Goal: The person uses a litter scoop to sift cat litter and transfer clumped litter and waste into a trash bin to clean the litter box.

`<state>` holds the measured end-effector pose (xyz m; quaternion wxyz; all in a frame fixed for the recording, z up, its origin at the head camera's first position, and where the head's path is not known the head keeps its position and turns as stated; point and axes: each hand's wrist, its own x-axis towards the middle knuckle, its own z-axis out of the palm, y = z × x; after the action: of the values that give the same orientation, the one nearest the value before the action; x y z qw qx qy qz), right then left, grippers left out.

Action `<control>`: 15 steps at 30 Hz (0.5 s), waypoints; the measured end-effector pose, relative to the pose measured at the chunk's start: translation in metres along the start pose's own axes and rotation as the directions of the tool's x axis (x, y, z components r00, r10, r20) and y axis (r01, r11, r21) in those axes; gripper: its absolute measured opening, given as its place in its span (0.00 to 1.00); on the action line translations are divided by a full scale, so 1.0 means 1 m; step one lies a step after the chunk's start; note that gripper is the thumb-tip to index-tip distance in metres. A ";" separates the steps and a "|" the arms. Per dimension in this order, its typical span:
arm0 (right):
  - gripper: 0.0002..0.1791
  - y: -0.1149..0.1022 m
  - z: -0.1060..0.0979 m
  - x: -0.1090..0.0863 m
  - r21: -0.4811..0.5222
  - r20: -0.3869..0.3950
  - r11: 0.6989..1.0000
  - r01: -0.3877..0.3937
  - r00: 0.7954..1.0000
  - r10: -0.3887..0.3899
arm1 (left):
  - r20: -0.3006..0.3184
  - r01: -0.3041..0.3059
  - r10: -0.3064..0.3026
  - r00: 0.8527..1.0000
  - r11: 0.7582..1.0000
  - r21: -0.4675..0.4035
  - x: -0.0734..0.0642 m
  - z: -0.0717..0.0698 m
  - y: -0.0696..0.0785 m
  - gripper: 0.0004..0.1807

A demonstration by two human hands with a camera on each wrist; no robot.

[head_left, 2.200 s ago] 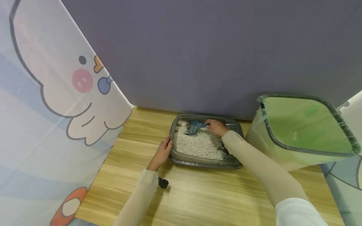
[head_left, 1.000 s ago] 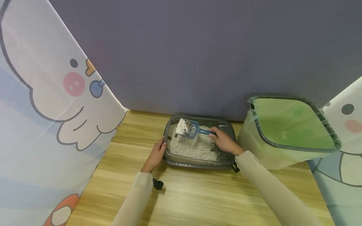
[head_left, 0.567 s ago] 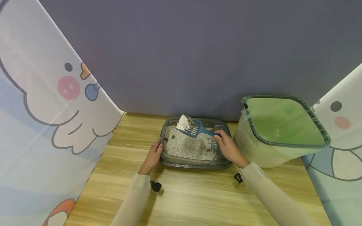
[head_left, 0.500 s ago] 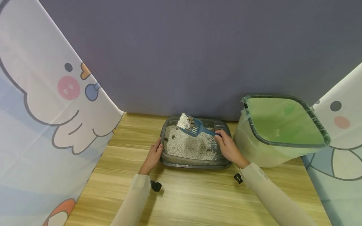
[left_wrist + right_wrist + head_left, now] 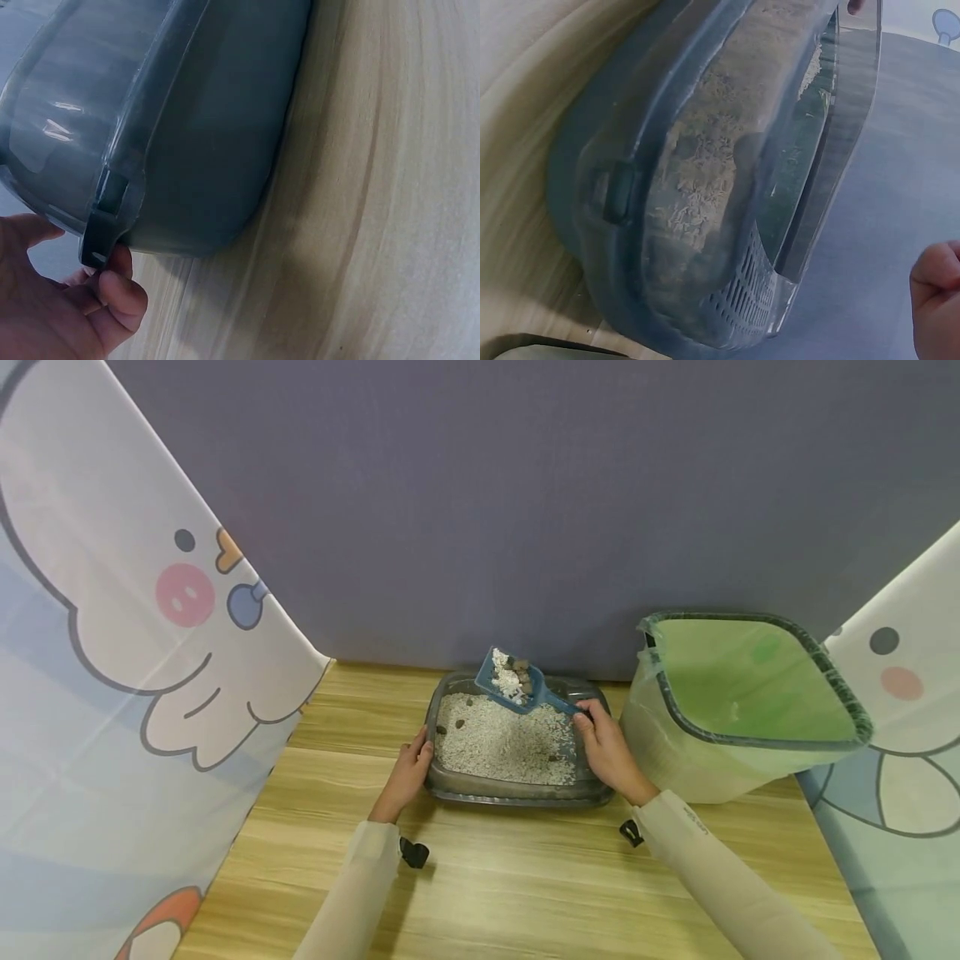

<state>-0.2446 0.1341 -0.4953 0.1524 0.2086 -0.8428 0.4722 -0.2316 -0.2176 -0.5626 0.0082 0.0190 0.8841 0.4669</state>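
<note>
A grey litter box (image 5: 517, 795) filled with pale litter (image 5: 504, 752) stands on the wooden table. My left hand (image 5: 408, 772) grips its left rim; in the left wrist view, my left fingers (image 5: 124, 296) curl beneath a lug on that rim. Over the back of the box is a blue litter scoop (image 5: 551, 697), its handle held in my right hand (image 5: 606, 752). White litter and several brown clumps (image 5: 517, 672) lie in the scoop. A few dark clumps (image 5: 460, 724) show on the litter below. Only part of my right hand (image 5: 937, 296) enters the right wrist view, and the scoop is outside it.
Right of the box stands a green bin (image 5: 750, 681) with a plastic liner folded over its dark rim. A grey wall panel (image 5: 480, 510) rises close behind the box. Printed cloth walls (image 5: 97, 735) border the table (image 5: 510, 877) on either side.
The scoop has risen from the litter with a load and tilted, its far end higher. The load looks smaller than half a second ago. My left hand keeps its grip on the rim.
</note>
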 end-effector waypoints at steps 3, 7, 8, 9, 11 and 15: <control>0.07 0.000 0.000 0.001 -0.019 -0.040 1.000 0.000 0.999 -0.001 | 0.003 0.000 0.000 1.000 1.000 -0.001 0.000 0.000 0.001 0.32; 0.08 -0.001 0.000 0.001 -0.035 -0.067 0.999 -0.010 0.998 0.008 | 0.001 -0.005 0.005 1.000 1.000 0.005 0.000 0.000 0.001 0.31; 0.08 -0.001 -0.001 0.001 -0.039 -0.069 0.999 -0.015 0.998 0.012 | 0.002 -0.008 0.008 1.000 1.000 0.008 0.000 0.000 0.001 0.31; 0.09 -0.002 -0.001 0.001 -0.045 -0.073 0.999 -0.019 0.997 0.016 | 0.004 -0.005 0.005 1.000 1.000 0.007 0.000 0.000 0.001 0.31; 0.09 -0.004 -0.001 0.001 -0.052 -0.075 0.998 -0.028 0.997 0.024 | 0.007 -0.001 0.001 1.000 1.000 0.006 -0.001 -0.001 0.002 0.31; 0.12 -0.014 -0.004 -0.002 -0.053 -0.094 0.997 -0.057 0.994 0.051 | 0.013 0.003 -0.003 1.000 1.000 0.003 -0.002 -0.002 0.002 0.31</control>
<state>-0.2351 0.1314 -0.4839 0.1841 0.1593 -0.8530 0.4616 -0.2301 -0.2178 -0.5599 0.0145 0.0208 0.8848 0.4653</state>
